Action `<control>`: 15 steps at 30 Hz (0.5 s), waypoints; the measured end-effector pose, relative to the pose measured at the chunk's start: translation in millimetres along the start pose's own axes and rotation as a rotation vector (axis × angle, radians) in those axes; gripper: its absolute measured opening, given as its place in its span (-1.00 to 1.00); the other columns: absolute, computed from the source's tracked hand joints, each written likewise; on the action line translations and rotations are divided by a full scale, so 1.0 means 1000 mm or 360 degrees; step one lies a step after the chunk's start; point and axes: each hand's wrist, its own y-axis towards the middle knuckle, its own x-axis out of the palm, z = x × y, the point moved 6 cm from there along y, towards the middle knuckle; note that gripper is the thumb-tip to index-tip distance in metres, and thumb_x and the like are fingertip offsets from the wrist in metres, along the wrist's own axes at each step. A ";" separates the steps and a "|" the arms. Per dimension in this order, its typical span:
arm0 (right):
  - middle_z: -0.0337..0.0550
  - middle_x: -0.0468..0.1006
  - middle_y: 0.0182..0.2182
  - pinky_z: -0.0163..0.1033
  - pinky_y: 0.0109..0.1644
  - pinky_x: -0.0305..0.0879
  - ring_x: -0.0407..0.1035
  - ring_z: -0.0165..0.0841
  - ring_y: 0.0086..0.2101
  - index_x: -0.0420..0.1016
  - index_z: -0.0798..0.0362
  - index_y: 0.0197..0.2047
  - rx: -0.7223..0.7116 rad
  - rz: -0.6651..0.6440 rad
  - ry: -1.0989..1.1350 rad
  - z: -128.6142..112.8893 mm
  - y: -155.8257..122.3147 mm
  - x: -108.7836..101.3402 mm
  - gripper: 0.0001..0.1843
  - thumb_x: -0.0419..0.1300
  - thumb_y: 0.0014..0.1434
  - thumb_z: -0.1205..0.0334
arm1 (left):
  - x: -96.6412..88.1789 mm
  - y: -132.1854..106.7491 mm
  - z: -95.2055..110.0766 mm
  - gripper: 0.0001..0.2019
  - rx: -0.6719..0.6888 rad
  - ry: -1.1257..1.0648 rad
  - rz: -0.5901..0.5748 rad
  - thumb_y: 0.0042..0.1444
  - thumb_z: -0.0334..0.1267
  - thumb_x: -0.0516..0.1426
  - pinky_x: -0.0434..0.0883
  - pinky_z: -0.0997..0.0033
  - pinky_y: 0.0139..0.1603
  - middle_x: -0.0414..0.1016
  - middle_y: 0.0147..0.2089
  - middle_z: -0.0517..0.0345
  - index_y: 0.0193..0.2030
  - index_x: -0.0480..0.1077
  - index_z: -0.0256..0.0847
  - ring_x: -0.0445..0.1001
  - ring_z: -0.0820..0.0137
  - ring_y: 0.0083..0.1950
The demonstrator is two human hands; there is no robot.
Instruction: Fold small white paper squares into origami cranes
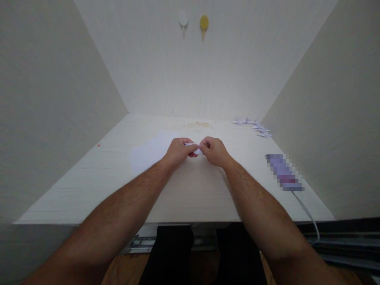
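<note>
Both hands meet over the middle of a white desk (89, 186). My left hand (178, 151) and my right hand (214, 151) each pinch an end of a small folded piece of pale paper (194, 147), fingers curled closed around it. Most of the paper is hidden by the fingers. Flat white sheets (148, 154) lie on the desk just left of and beneath my left hand.
Several small folded lavender paper figures (255, 126) sit at the desk's back right. A blurred-out flat device (284, 172) with a white cable (307, 211) lies at the right edge. Walls close in the desk on three sides; two hooks (192, 21) hang on the back wall.
</note>
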 end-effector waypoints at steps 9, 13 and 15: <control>-0.28 0.41 -0.58 -0.31 -0.43 0.12 0.20 -0.46 -0.54 0.40 0.07 -0.49 0.0044 0.0007 0.0041 0.004 -0.003 0.000 -0.84 0.14 0.09 0.24 | 0.002 -0.004 0.002 -0.86 0.0048 0.0071 -0.0051 -0.03 -0.26 0.19 0.30 0.53 -0.50 0.42 -0.65 0.15 -0.50 0.45 -0.28 0.51 0.39 -0.53; -0.29 0.41 -0.56 -0.32 -0.42 0.15 0.22 -0.45 -0.52 0.40 0.06 -0.46 -0.0049 0.0015 0.0093 0.001 -0.003 -0.002 -0.89 0.14 0.09 0.27 | 0.002 0.001 -0.004 -0.75 -0.0088 -0.0203 -0.0134 0.02 -0.13 0.13 0.37 0.45 -0.47 0.48 -0.58 0.06 -0.51 0.42 -0.28 0.50 0.36 -0.53; -0.26 0.44 -0.49 -0.30 -0.35 0.21 0.28 -0.42 -0.45 0.41 0.05 -0.41 -0.0192 0.0074 0.0158 -0.005 -0.004 -0.004 -0.91 0.13 0.12 0.27 | 0.004 0.002 -0.012 -0.62 -0.0363 -0.0519 -0.0264 0.07 0.02 0.04 0.39 0.37 -0.48 0.54 -0.48 -0.05 -0.46 0.43 -0.28 0.51 0.31 -0.51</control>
